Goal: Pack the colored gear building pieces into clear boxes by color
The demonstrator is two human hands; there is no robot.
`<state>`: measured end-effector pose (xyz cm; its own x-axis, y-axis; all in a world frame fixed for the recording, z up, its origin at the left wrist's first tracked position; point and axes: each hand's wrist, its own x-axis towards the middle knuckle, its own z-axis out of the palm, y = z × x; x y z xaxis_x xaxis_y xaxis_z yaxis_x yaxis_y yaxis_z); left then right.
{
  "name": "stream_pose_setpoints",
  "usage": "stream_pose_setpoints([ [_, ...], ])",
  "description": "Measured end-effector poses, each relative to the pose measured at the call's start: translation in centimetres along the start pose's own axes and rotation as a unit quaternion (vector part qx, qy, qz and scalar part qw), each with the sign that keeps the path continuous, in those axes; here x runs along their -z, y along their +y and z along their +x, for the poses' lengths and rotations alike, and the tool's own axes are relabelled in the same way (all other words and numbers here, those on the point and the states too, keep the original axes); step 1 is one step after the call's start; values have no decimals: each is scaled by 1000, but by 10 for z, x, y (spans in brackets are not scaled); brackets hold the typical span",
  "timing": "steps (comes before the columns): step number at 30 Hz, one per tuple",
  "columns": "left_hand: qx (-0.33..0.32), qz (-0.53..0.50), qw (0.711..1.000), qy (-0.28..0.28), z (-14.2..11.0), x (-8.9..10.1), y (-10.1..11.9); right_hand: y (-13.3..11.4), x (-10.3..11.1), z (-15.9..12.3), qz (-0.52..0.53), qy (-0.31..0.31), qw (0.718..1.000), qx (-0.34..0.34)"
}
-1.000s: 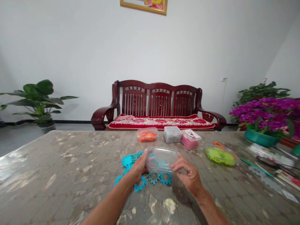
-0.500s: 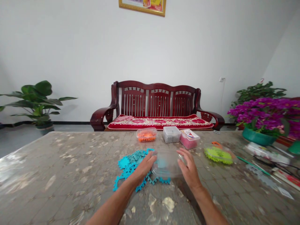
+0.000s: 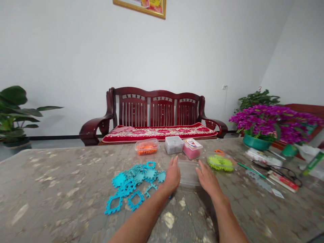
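Note:
A clear plastic container [image 3: 188, 173] sits between my two hands, low over the table or on it; which of the two I cannot tell. My left hand [image 3: 173, 173] presses against its left side with the fingers together. On the opposite side my right hand [image 3: 206, 175] grips the edge, fingertips near the far corner. Left of the hands lies a loose spread of blue notched plastic pieces [image 3: 136, 199], some solid and some open frames. My left forearm hides part of the spread.
Behind stand boxes of orange pieces [image 3: 146, 147], grey pieces [image 3: 174, 145] and pink pieces [image 3: 192, 149]. A box of lime-green pieces [image 3: 220, 162] is to the right. Farther right are glasses [image 3: 288, 173], a green pen [image 3: 250, 170] and a pot of purple flowers [image 3: 258, 141].
My hands and the clear container have moved right, away from the blue pieces, which now show more fully. The view has turned slightly to the right.

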<state>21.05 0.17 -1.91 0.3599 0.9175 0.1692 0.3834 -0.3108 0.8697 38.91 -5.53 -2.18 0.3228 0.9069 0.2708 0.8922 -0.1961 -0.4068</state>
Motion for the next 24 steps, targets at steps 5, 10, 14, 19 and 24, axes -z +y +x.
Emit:
stream_pose_setpoints([
  [5, -57, 88, 993, -47, 7, 6, -7, -1, -3, 6, -23, -26, 999, 2],
  [10, -85, 146, 984, -60, 6, 10, -11, -3, -4, 3, -23, -49, 999, -10],
  [14, -74, 173, 981, -48, 2, 9, -8, -7, 0, 1, -31, -70, 997, -27],
  [19, -65, 183, 980, -37, -5, 13, 4, -5, 13, 8, -36, -100, 994, -34],
  [24, -42, 213, 976, -5, -26, 33, 5, -31, 30, -2, -101, -19, 993, 56],
])
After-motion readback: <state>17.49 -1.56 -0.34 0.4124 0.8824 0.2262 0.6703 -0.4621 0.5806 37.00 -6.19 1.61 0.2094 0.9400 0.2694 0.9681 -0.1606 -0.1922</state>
